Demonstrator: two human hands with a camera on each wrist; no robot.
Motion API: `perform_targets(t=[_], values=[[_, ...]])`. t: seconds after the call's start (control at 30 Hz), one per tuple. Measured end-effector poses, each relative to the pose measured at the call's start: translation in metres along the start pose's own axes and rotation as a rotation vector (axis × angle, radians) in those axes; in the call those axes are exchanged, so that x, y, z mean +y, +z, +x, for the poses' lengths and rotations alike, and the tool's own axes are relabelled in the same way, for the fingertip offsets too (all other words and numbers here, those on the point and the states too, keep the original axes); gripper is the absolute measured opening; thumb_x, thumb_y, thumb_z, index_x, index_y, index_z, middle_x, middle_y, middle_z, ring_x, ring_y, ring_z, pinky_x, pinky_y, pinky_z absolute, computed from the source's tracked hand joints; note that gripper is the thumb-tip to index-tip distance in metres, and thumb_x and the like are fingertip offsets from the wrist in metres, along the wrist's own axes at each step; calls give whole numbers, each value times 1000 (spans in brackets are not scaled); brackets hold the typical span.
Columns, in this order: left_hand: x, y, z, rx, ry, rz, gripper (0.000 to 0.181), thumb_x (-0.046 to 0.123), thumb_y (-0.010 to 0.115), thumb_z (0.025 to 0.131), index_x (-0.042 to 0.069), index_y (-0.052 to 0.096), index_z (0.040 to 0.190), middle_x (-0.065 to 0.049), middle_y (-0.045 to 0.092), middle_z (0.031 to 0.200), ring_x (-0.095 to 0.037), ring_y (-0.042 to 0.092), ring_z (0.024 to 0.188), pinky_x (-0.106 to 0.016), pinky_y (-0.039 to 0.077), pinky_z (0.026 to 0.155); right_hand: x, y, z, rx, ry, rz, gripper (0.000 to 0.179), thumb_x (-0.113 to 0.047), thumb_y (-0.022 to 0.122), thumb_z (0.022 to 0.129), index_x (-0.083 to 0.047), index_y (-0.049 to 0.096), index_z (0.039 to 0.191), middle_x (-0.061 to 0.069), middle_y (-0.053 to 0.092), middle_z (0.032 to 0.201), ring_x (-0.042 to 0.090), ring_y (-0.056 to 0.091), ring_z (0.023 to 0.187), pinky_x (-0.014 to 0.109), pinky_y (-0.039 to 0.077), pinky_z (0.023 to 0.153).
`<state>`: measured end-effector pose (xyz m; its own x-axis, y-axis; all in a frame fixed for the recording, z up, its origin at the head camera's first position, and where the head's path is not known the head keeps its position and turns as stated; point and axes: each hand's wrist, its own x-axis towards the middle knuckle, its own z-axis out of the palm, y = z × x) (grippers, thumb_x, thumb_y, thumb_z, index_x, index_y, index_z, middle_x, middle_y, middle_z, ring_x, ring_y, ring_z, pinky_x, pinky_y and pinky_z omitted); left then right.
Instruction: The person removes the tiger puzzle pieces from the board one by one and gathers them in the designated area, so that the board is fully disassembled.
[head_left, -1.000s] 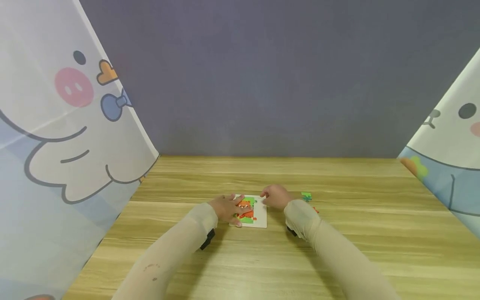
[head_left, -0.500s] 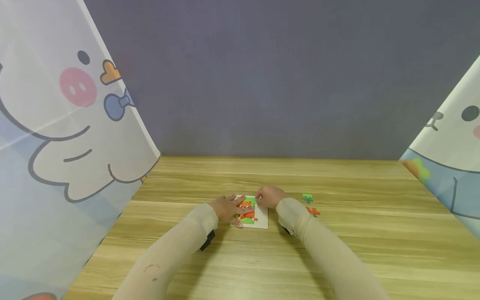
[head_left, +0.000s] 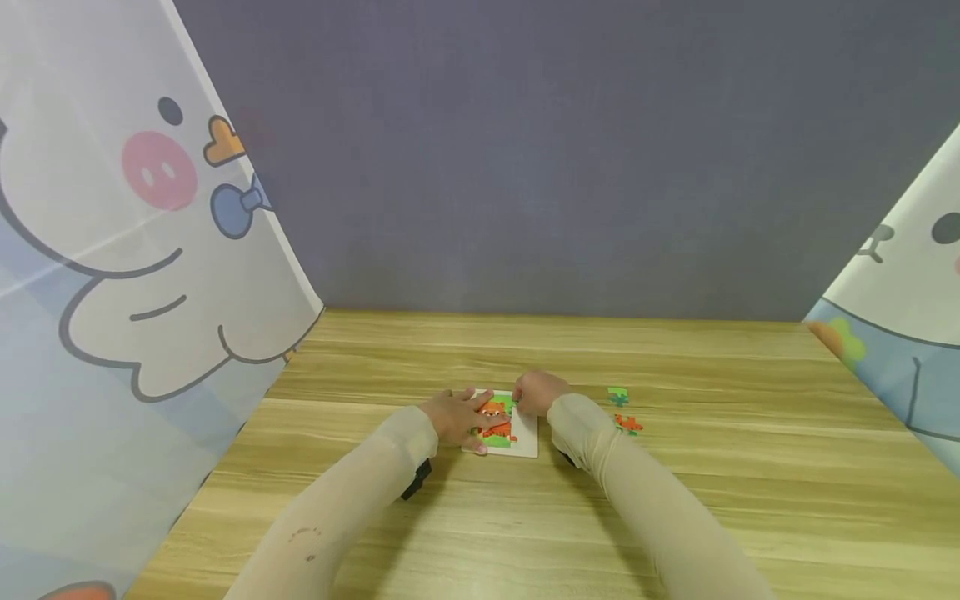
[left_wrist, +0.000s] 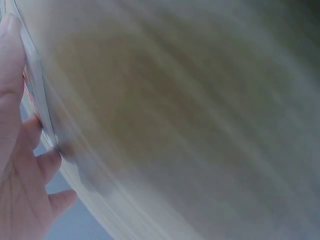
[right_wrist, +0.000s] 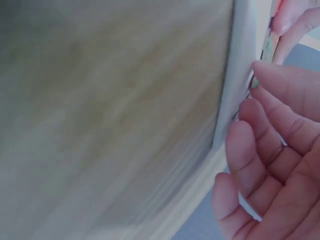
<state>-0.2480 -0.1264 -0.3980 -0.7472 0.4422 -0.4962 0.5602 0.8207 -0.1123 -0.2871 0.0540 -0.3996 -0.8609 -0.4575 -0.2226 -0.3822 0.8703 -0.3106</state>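
White is the board [head_left: 528,437] which lies on the wooden table [head_left: 480,525] in the head view, and on its left and middle part sits the tiger puzzle [head_left: 495,409], orange with green above and below. The left hand [head_left: 453,418] rests over the left side of this puzzle with its fingers spread. The right hand [head_left: 542,393] is at the upper right corner of the board, its fingers bent downward; whether they pinch some piece, I cannot tell. To the right, well apart from the board, lie a green piece [head_left: 618,396] and, just nearer to the person, an orange piece [head_left: 628,424]. Behind the table stands a grey wall [head_left: 525,167]. From the left wrist, the hand is seen at the left border, fingers extended toward the board, and the table is blurred. From the right wrist, the thumb and the index finger come close to each other at the edge of the board, with a little green visible beside their tips; the other fingers are loosely curled.
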Motion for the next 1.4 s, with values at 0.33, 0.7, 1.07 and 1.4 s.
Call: perform_targets(t=[0.33,0.7,1.07,1.4], values=[[2,-3,-2,0,5,-7,73,63,48,90,49,20,156,5,4,168,-24,12,153,-50,21,120,-1,0,-4,23,44,141,8,-7,69,92,-5,72,85,1,68,84,12,55,71,27,49,68],[1,-3,0,-14,-7,-1,73,63,49,90,50,19,156,4,4,168,-25,14,153,-50,22,120,5,5,-2,56,75,322,24,-8,70,91,-8,63,67,-3,57,65,8,44,57,20,38,57],[0,-1,2,-17,12,3,73,63,47,92,48,18,157,2,4,168,-27,13,152,-51,21,120,7,11,4,83,143,607,10,-1,66,87,2,67,97,8,68,73,15,63,62,26,52,61],[1,-2,2,-16,5,19,71,64,46,93,48,18,157,2,4,168,-26,12,153,-50,22,120,4,11,4,128,143,655,28,6,59,86,5,70,111,10,69,77,13,62,61,24,52,60]])
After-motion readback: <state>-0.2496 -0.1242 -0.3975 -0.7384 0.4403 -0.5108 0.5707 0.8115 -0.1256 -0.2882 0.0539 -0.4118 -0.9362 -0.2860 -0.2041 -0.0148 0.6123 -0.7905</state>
